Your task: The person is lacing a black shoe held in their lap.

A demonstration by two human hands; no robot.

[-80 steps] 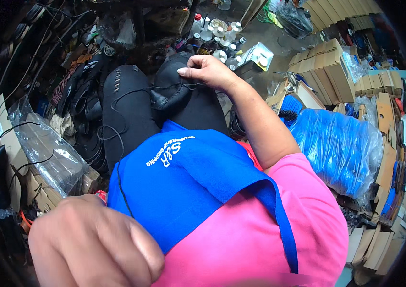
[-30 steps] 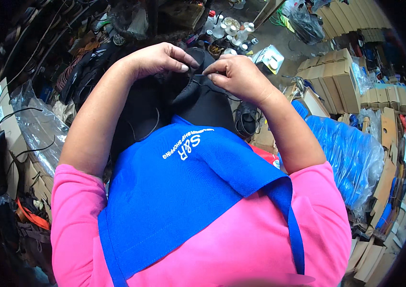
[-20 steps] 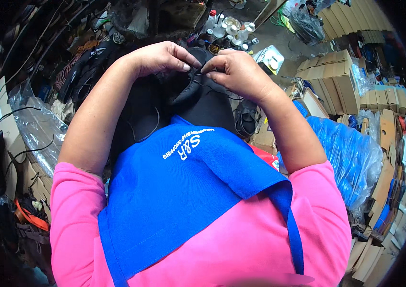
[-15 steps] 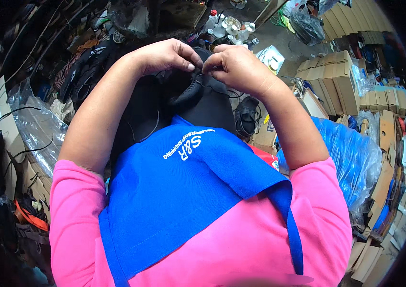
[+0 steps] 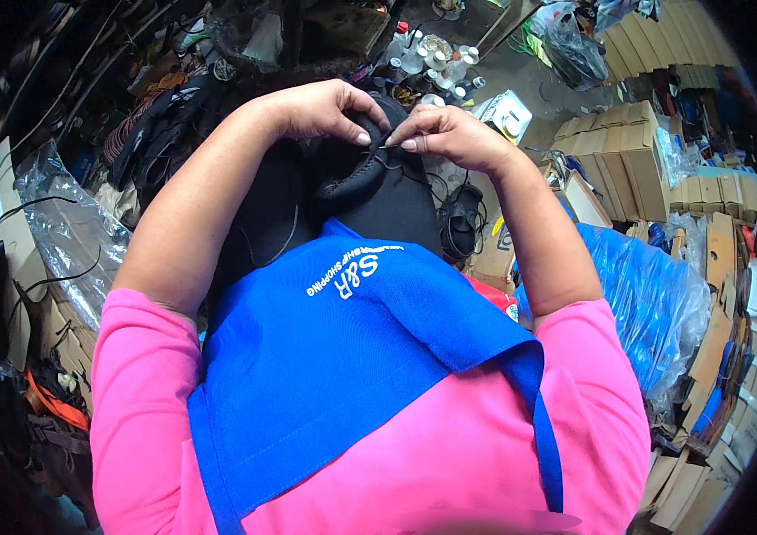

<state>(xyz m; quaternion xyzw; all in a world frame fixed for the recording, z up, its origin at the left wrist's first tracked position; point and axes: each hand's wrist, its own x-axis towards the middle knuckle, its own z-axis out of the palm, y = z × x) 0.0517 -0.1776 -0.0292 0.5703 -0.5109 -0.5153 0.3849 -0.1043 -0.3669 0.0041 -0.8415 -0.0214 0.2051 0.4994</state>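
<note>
A black shoe [image 5: 347, 185] lies tilted across my dark-clad thighs, with pale stitch marks along its near edge. My left hand [image 5: 336, 111] is closed at the shoe's upper edge, thumb and forefinger gripping it. Just to the right, my right hand [image 5: 452, 136] pinches a thin dark cord [image 5: 387, 147] between thumb and fingers, close to the left fingertips. Part of the shoe's far side is hidden behind my hands. A thin loose lace [image 5: 294, 227] hangs over my left thigh. A blue apron [image 5: 343, 357] covers my lap and front.
Another black shoe [image 5: 460, 218] lies right of my knee. Several bottles [image 5: 436, 58] stand ahead, near a white container [image 5: 505, 114]. Cardboard boxes [image 5: 615, 152] and a plastic-wrapped blue bundle [image 5: 637, 299] are on the right. Clear plastic [image 5: 66, 232] lies on the left.
My right hand has turned and drawn slightly right and down, its fingers now pinching the cord. My left hand has shifted slightly right and down with its thumb tip.
</note>
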